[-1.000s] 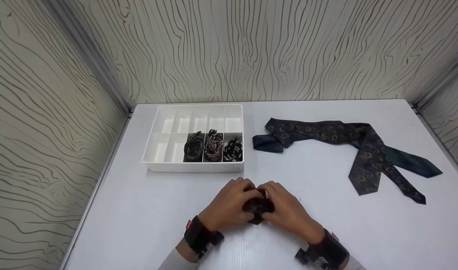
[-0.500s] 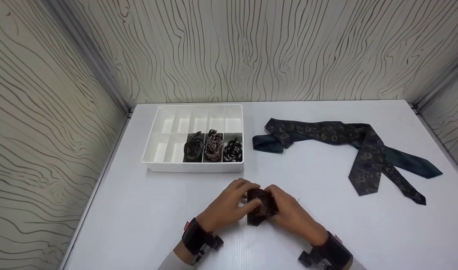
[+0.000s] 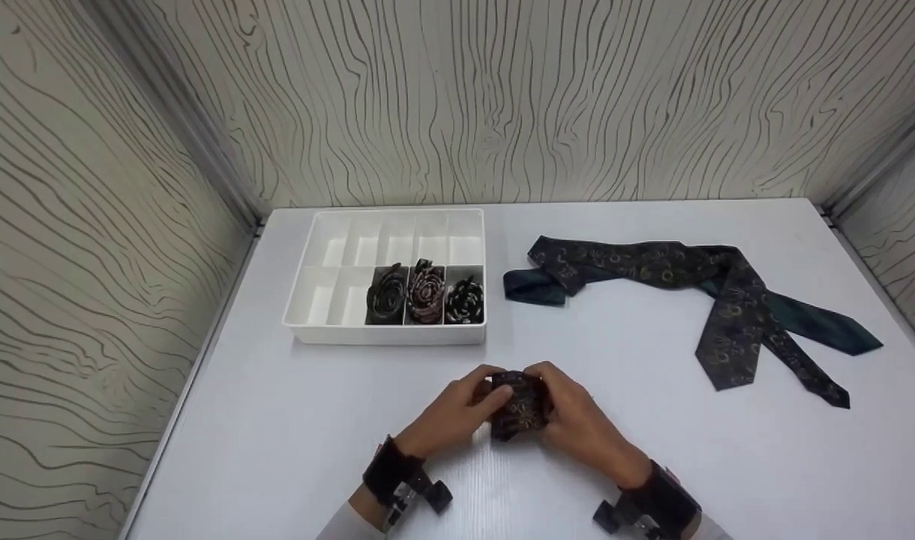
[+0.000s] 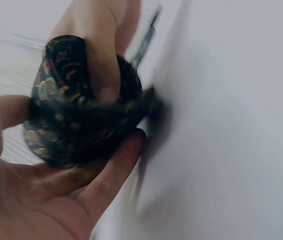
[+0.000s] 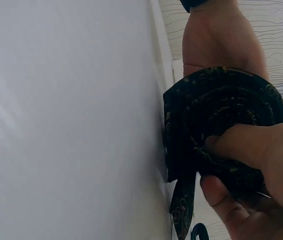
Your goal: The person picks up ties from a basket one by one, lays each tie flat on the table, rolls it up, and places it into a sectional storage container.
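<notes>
Both hands hold a dark necktie with a small gold and red pattern, wound into a roll (image 3: 523, 412), just in front of the tray. My left hand (image 3: 448, 412) grips its left side, thumb over the near face. On the other side, my right hand (image 3: 586, 429) grips the roll. In the left wrist view, fingers curve under the tie roll (image 4: 66, 125) while the right thumb presses inside it. Spiral layers of the roll (image 5: 221, 95) show in the right wrist view, with the right thumb pressed on its centre and a pointed end hanging loose.
A white divided tray (image 3: 386, 335) stands at the back left, with rolled ties (image 3: 426, 294) in three of its front compartments. Unrolled dark ties, one patterned (image 3: 731, 337) and one green (image 3: 825, 324), lie overlapping at the right. Patterned panels (image 3: 502, 105) enclose the white table.
Both hands have turned the tie roll, so more of its patterned outer side faces up. The left thumb has shifted on it. Tray and loose ties stay put.
</notes>
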Tool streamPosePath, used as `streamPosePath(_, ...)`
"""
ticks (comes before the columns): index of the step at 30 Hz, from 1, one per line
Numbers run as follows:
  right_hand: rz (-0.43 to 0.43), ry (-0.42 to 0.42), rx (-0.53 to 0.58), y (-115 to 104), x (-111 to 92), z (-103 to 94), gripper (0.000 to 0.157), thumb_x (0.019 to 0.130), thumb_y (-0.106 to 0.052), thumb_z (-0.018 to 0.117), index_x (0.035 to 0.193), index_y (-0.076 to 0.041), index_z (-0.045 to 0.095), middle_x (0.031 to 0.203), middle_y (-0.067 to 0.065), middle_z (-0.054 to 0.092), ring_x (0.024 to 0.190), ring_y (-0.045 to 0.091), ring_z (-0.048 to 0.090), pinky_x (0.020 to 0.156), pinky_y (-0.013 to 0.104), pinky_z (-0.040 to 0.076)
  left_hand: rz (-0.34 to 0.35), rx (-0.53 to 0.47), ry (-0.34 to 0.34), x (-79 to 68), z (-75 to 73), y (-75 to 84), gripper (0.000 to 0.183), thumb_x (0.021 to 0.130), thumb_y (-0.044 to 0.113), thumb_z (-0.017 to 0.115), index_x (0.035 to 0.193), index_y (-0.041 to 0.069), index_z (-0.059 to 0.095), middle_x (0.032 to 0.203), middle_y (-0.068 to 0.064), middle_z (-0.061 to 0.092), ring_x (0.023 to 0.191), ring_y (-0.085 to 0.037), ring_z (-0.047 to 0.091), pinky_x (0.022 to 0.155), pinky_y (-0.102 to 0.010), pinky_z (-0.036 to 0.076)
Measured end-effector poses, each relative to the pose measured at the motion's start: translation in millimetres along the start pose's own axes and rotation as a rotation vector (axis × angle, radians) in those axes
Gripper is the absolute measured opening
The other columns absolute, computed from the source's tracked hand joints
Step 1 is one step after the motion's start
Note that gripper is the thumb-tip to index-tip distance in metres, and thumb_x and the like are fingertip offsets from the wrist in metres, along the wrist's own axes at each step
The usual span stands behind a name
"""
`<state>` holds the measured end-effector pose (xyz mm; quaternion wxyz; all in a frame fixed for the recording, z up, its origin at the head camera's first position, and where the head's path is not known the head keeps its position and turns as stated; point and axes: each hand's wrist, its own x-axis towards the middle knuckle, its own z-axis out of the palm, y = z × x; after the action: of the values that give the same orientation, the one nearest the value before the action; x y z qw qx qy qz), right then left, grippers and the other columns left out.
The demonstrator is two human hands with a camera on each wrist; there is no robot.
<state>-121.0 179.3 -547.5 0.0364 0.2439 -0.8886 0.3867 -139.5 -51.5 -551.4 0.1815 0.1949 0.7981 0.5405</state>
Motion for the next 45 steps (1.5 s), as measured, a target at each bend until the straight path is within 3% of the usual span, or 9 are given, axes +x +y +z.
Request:
streamPosePath(5,-0.111,0.058,0.012,1,5,1.1,0.067,0.072,0.024,0.074,0.125,-0.012,0.058,0.120,-0.006,0.065,0.112,0.010,0.066,0.096,0.035,0.060,0.001,-0.113,0.004,1.5,-2.7,2.9,0.053,0.100,0.043,0.072,0.144,0.017,0.059,0.130,-0.004,0.070,0.119,-0.016,0.066,0.107,-0.038,0.052)
streamPosePath(13,-0.214,0.052,0.070,-2,11,0.6,0.061,0.082,0.012,0.083,0.133,-0.012,0.059,0.135,-0.001,0.060,0.126,0.018,0.064,0.113,0.023,0.049,-0.006,-0.245,0.066,4.5,-2.0,6.2,0.066,0.089,0.034,0.085,0.146,0.018,0.055,0.129,-0.006,0.066,0.118,-0.020,0.064,0.105,-0.045,0.052)
streamPosePath(18,-0.157,0.024,0.107,-4,10,-4.6,0.087,0.077,0.020,0.072,0.153,-0.016,0.049,0.155,0.003,0.045,0.140,0.019,0.052,0.111,0.036,0.053,0.041,-0.221,0.148,6.2,-4.5,7.3,0.070,0.088,0.026,0.085,0.148,0.011,0.051,0.130,-0.007,0.067,0.123,-0.022,0.063,0.110,-0.044,0.049)
streamPosePath(21,-0.116,0.058,0.166,-4,10,-8.1,0.100,0.072,0.021,0.062,0.162,-0.015,0.038,0.166,0.008,0.034,0.151,0.025,0.041,0.113,0.040,0.046,0.080,-0.229,0.191,6.9,-7.1,8.1,0.072,0.088,0.020,0.085,0.149,0.007,0.049,0.133,-0.008,0.068,0.127,-0.023,0.063,0.113,-0.042,0.048)
streamPosePath(25,-0.043,0.065,0.260,-4,12,-11.1,0.088,0.090,0.001,0.074,0.166,-0.013,0.031,0.169,0.009,0.038,0.150,0.023,0.043,0.119,0.040,0.040,0.105,-0.247,0.222,6.3,-9.7,9.7,0.074,0.087,0.014,0.086,0.150,0.007,0.048,0.135,-0.007,0.070,0.129,-0.022,0.063,0.118,-0.045,0.046)
streamPosePath(30,0.048,-0.009,0.293,-6,15,-9.9,0.078,0.094,-0.026,0.082,0.159,-0.011,0.042,0.152,0.008,0.058,0.128,0.016,0.062,0.107,0.042,0.054,0.127,-0.243,0.229,5.5,-10.7,10.8,0.073,0.085,0.011,0.086,0.148,0.009,0.050,0.132,-0.005,0.073,0.129,-0.021,0.064,0.120,-0.048,0.044)
streamPosePath(37,0.023,-0.006,0.282,-7,21,-6.4,0.061,0.097,-0.023,0.079,0.150,-0.008,0.053,0.147,0.010,0.063,0.128,0.023,0.066,0.106,0.040,0.057,0.127,-0.200,0.254,5.2,-12.2,12.0,0.064,0.084,0.014,0.088,0.141,0.011,0.060,0.138,-0.007,0.066,0.131,-0.023,0.062,0.117,-0.041,0.048)
streamPosePath(42,0.010,-0.010,0.262,-6,29,-6.8,0.061,0.097,-0.024,0.078,0.150,-0.009,0.053,0.146,0.008,0.064,0.125,0.019,0.065,0.104,0.043,0.057,0.095,-0.094,0.324,6.2,-17.2,16.0,0.060,0.080,0.021,0.090,0.135,0.014,0.067,0.129,-0.004,0.073,0.121,-0.022,0.067,0.107,-0.045,0.052)
streamPosePath(45,0.006,-0.016,0.279,-2,36,-7.8,0.060,0.098,-0.013,0.076,0.153,-0.008,0.051,0.147,0.008,0.063,0.125,0.019,0.063,0.101,0.042,0.058,0.077,-0.067,0.366,8.9,-21.6,18.8,0.059,0.079,0.022,0.090,0.133,0.014,0.069,0.126,-0.004,0.074,0.117,-0.022,0.068,0.105,-0.047,0.051)
